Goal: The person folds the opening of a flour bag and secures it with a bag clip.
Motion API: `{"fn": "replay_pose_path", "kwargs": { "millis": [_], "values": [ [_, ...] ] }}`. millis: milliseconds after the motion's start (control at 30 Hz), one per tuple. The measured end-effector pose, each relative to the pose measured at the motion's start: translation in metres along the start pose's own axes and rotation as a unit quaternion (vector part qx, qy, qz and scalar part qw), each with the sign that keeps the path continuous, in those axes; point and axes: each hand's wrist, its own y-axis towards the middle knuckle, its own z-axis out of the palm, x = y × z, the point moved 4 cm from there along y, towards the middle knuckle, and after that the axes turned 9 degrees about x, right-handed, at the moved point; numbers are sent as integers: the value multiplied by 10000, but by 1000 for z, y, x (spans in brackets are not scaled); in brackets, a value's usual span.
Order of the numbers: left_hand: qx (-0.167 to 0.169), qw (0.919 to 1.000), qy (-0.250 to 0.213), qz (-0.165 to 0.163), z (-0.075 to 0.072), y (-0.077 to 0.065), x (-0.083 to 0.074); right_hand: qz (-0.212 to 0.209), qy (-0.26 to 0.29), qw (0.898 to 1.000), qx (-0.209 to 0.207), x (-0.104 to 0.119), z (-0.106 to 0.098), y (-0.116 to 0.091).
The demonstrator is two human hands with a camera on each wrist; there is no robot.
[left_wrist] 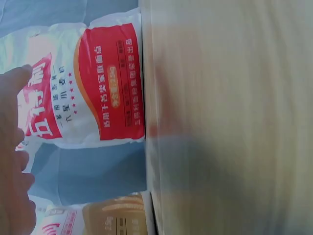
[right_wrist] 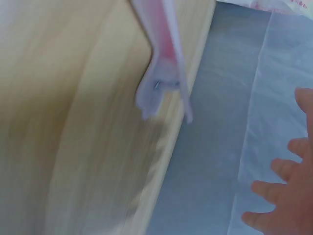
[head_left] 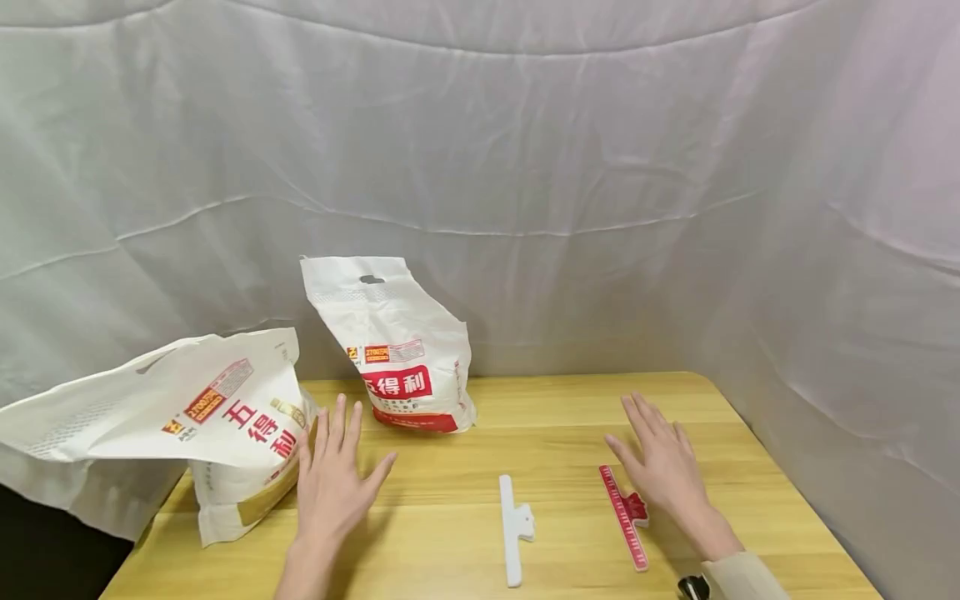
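Observation:
My left hand (head_left: 330,487) hovers over the left part of the table with fingers straight and thumb spread, holding nothing. Just left of it a white flour bag with gold trim (head_left: 251,417) leans, its long top flopped leftward. A second flour bag, red and white (head_left: 412,375), stands at the back; the left wrist view shows its red label (left_wrist: 110,78). On the right, my right hand (head_left: 667,467) is spread and holds nothing. Close beside it lies a red bag clip (head_left: 624,517). Between the hands rests a white bag clip (head_left: 513,531).
The wooden table (head_left: 450,517) has a rounded back right corner. A pale cloth curtain (head_left: 562,292) hangs behind it and along the sides. A dark area (head_left: 52,542) shows past the table's left edge. A black wristband (head_left: 693,587) sits at the right sleeve.

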Motion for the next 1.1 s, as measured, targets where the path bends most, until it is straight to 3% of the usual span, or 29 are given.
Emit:
{"fn": "replay_pose_path", "kwargs": {
  "millis": [467,600,833,1100],
  "values": [
    [-631,9978,-182,-66,2,20,-12,-972,344,9901,-948,43,3,21],
    [-682,9972,-274,-130,1,28,-13,-1389,485,9808,-1283,58,4,27],
    [-887,9950,-410,-212,-3,41,-12,-2301,644,9538,-1824,87,5,40],
    [-926,9930,-647,-348,2,50,-7,-2708,782,9415,-1850,118,18,55]
  ]
}}
